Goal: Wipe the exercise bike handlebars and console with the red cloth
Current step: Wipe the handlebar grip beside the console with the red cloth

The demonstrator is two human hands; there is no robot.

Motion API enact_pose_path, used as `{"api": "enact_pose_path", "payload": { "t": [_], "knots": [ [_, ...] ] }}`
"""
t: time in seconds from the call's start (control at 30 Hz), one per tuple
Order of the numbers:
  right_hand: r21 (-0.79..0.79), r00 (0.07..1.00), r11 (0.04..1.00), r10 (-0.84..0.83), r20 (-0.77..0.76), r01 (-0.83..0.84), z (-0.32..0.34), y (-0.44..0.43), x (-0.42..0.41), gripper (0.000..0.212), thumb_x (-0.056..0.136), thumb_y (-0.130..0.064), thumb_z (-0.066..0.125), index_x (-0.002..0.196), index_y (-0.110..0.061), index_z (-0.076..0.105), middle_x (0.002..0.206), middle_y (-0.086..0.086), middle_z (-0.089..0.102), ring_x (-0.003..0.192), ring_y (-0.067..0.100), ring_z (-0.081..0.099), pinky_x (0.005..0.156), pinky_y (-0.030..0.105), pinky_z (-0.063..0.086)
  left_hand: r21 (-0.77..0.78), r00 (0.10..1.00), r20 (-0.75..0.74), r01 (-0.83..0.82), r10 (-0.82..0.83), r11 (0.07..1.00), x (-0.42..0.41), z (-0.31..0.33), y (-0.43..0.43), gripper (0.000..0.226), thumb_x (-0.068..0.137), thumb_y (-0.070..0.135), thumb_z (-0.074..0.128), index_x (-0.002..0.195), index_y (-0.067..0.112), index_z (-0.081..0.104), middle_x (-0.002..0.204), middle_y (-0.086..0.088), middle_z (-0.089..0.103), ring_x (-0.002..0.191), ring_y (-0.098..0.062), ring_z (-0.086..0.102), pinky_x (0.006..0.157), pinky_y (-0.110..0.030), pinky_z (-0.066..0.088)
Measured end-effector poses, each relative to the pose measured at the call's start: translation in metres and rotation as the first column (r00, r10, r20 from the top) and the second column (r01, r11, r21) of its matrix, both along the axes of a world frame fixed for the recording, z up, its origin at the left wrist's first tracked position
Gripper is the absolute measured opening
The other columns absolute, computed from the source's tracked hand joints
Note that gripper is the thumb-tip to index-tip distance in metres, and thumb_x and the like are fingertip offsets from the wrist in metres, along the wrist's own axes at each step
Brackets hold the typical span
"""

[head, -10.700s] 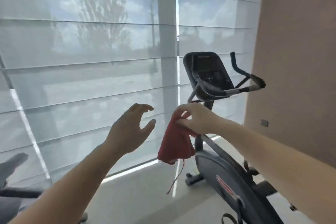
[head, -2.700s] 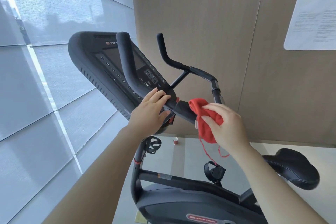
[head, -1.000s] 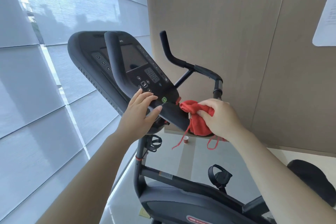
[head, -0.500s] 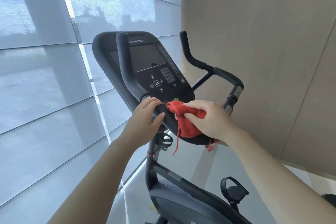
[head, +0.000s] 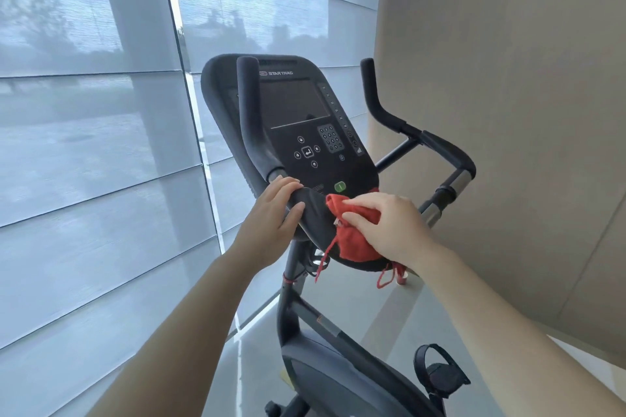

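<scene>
Red cloth (head: 356, 240): bunched, loose threads hanging below, held by the right hand (head: 389, 230) against the padded black centre of the handlebars (head: 252, 125), just under the console (head: 298, 112). Console: black, tilted back, dark screen above a keypad, round buttons and a green button near the lower edge. Handlebars: black; the left bar rises in front of the console, the right bar stands apart from it. The left hand (head: 274, 220) grips the pad beside the cloth.

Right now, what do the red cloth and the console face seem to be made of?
The red cloth: soft woven or knitted fabric, matte; it bunches and trails frayed threads. The console face: likely hard plastic, smooth, semi-gloss; printed buttons and a faint sheen on the dark screen.
</scene>
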State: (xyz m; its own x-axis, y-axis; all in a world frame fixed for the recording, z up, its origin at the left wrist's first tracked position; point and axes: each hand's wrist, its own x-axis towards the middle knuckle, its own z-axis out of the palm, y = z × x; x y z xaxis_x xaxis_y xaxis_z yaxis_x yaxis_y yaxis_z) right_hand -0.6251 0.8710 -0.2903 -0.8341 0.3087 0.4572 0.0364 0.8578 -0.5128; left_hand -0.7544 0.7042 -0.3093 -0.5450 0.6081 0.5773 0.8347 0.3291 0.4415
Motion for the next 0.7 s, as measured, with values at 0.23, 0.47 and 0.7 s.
{"api": "enact_pose_path", "payload": {
  "t": [0.23, 0.47, 0.7],
  "knots": [
    [-0.034, 0.996, 0.999, -0.019, -0.087, 0.016, 0.009, 0.005, 0.009, 0.020, 0.087, -0.034, 0.061, 0.104, -0.029, 0.070, 0.091, -0.017, 0.064, 0.073, -0.006, 0.051, 0.062, -0.004, 0.034, -0.019, 1.000, -0.023, 0.003, -0.003, 1.000, -0.004, 0.000, 0.001, 0.042, 0.091, 0.035, 0.037, 0.125, 0.013, 0.049, 0.133, 0.004, 0.046, 0.127, -0.011, 0.038, 0.106, -0.019, 0.025],
    [0.035, 0.991, 0.999, 0.035, -0.128, -0.031, -0.009, -0.003, 0.010, 0.019, 0.086, -0.030, 0.063, 0.102, -0.023, 0.070, 0.106, -0.008, 0.068, 0.099, 0.011, 0.059, 0.090, 0.023, 0.046, -0.003, 1.000, -0.009, -0.014, 0.014, 1.000, -0.003, -0.002, 0.002, 0.044, 0.090, 0.036, 0.035, 0.126, 0.015, 0.049, 0.135, 0.005, 0.045, 0.131, -0.012, 0.036, 0.107, -0.021, 0.024],
    [-0.049, 0.989, 0.999, -0.029, -0.147, 0.022, -0.007, 0.021, 0.032, 0.017, 0.087, -0.031, 0.061, 0.101, -0.026, 0.070, 0.099, -0.010, 0.070, 0.087, 0.003, 0.060, 0.081, 0.012, 0.048, -0.009, 0.999, -0.011, -0.046, 0.046, 0.999, 0.000, -0.003, 0.005, 0.037, 0.095, 0.032, 0.034, 0.126, 0.016, 0.047, 0.136, 0.007, 0.043, 0.130, -0.009, 0.035, 0.104, -0.021, 0.027]
  ]
}}
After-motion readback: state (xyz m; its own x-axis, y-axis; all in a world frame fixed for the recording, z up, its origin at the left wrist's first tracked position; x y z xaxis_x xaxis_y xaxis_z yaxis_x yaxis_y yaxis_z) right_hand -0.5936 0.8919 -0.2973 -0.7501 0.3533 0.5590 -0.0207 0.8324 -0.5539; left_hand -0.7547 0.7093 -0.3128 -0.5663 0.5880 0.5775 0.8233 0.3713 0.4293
